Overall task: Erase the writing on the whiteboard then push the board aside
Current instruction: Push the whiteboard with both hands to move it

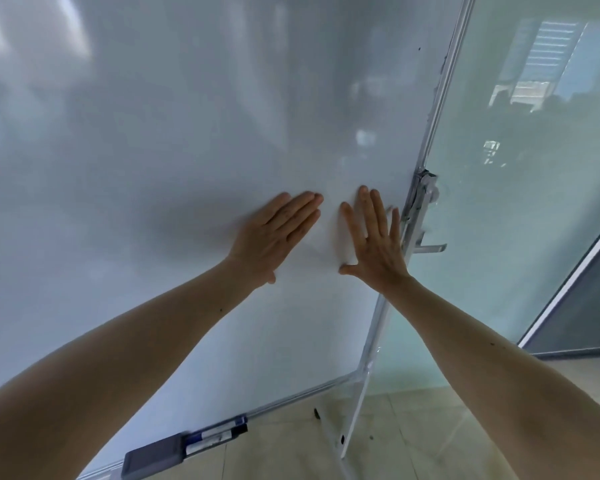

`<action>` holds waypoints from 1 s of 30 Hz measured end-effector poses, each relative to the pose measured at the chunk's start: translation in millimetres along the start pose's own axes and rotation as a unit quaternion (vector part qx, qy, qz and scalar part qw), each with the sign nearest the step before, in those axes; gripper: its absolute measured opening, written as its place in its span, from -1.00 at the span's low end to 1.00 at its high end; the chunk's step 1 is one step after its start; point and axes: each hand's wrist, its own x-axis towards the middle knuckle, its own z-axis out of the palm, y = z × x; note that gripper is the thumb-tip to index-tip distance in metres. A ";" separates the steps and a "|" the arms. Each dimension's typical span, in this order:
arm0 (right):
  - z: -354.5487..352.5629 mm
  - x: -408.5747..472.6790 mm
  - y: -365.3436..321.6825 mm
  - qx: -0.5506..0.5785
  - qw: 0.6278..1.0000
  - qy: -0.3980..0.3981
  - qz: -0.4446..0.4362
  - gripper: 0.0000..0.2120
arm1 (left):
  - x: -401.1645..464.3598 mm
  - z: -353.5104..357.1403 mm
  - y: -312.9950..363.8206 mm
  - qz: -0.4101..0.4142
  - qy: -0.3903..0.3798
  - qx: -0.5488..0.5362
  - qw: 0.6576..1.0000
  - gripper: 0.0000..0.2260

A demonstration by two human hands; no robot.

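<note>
Whiteboard [187, 150] fills most of the view, its face blank and glossy, carrying soft reflections and a grey shadow spreading left of the hands. No writing legible on it; a small dark speck sits high above the right hand.

Below and left of the left hand, on the board's bottom ledge: a grey eraser [153, 457], and just to its right, touching it, blue markers [217, 434] lying along the ledge.

Left hand [274, 233] lies flat on the board, palm down, fingers [307, 206] straight and held together, slanted up to the right. Nothing is gripped.

Right hand [373, 242] is just beside it, also flat on the board, fingers spread and pointing up, thumb out toward the left hand. It holds nothing. Both arms are bare and extended.

Right of the right hand, close to its little finger: the board's metal frame [440, 98] with a bracket [423, 202] on the stand's upright.

Beyond the frame: a frosted glass wall [534, 202] showing faint reflections. Below the right arm: pale tiled floor [413, 427] and a stand leg [352, 427].
</note>
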 end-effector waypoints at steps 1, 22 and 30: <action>4.3 4.9 -0.1 0.002 1.000 0.002 0.001 0.42 | 3.6 3.7 -1.1 -0.001 -0.004 0.005 1.000 0.33; 37.9 46.0 -3.7 0.007 1.000 0.026 -0.006 0.35 | 23.9 37.8 -14.2 -0.024 -0.028 0.037 0.999 0.27; 20.1 55.1 -39.8 0.029 0.995 0.065 -0.076 0.36 | -13.1 27.5 -32.3 -0.048 -0.033 0.057 0.997 0.28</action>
